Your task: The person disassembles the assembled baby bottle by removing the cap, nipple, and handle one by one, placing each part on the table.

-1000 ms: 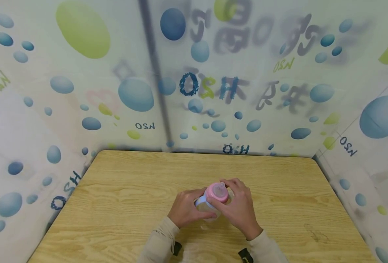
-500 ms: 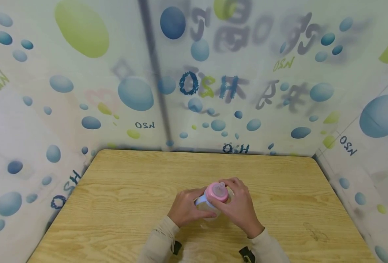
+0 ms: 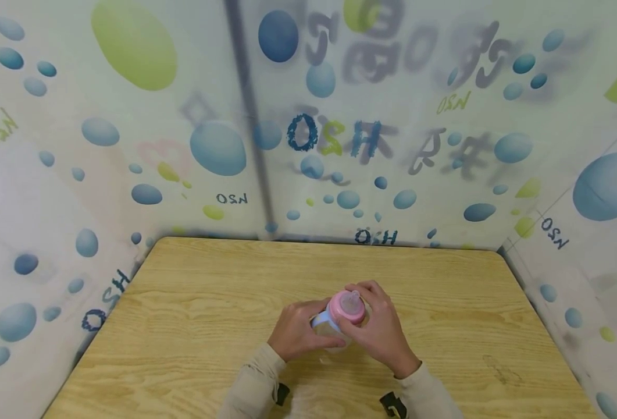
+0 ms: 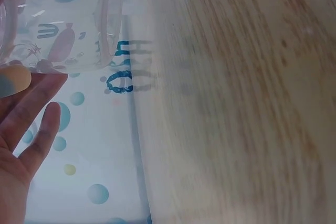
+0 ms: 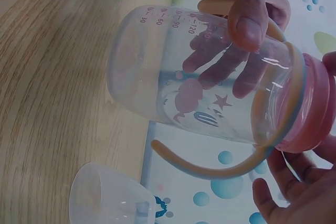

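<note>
Both hands hold a clear baby bottle (image 5: 173, 103) over the middle of the table. My left hand (image 3: 300, 331) grips its body, the thumb across the front and the fingers visible through the wall in the right wrist view. My right hand (image 3: 378, 329) grips the pink screw collar (image 3: 348, 317), from which a clear teat (image 3: 353, 297) rises. A two-sided handle (image 5: 226, 171), blue outside and yellowish inside, rings the neck. The transparent body carries a printed scale and pink figures. In the left wrist view only part of the bottle (image 4: 79, 19) shows.
A translucent cap (image 5: 107, 195) stands on the table, low in the right wrist view. The wood-grain table (image 3: 209, 285) stretches around the hands. White sheeting (image 3: 418, 227) printed with blue and green bubbles encloses its back and sides.
The right hand's fingers and thumb have shifted slightly around the pink collar. The left hand and the bottle stay almost in place; the view moves a little.
</note>
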The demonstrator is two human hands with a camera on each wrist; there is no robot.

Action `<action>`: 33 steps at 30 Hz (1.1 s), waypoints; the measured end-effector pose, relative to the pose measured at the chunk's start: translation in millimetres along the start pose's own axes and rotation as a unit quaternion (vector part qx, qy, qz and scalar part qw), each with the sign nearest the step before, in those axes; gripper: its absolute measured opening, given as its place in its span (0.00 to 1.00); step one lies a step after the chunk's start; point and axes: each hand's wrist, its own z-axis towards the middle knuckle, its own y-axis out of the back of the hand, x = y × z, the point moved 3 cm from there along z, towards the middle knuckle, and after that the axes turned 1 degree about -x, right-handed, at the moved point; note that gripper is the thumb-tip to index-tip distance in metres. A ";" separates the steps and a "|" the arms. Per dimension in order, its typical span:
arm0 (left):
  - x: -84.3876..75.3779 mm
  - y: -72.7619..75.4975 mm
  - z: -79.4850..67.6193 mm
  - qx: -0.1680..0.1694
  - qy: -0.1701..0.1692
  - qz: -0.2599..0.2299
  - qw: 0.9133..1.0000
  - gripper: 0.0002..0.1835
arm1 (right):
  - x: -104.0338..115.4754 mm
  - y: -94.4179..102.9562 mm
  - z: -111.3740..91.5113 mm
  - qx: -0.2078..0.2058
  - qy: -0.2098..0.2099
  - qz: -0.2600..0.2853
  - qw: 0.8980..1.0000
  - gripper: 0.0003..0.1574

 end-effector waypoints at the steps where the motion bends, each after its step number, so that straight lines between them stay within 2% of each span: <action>1: -0.1 0.0 0.1 0.002 0.000 -0.001 1.000 0.37 | 0.3 0.0 -0.1 0.001 0.002 0.000 1.000 0.31; 12: -0.8 -0.3 -0.2 0.010 0.009 -0.001 1.000 0.38 | 1.0 -0.4 -1.2 0.014 -0.001 0.017 1.000 0.32; 33: -1.0 -0.9 0.2 -0.008 -0.006 -0.003 1.000 0.36 | 2.7 5.8 -0.3 0.002 0.033 0.008 0.999 0.34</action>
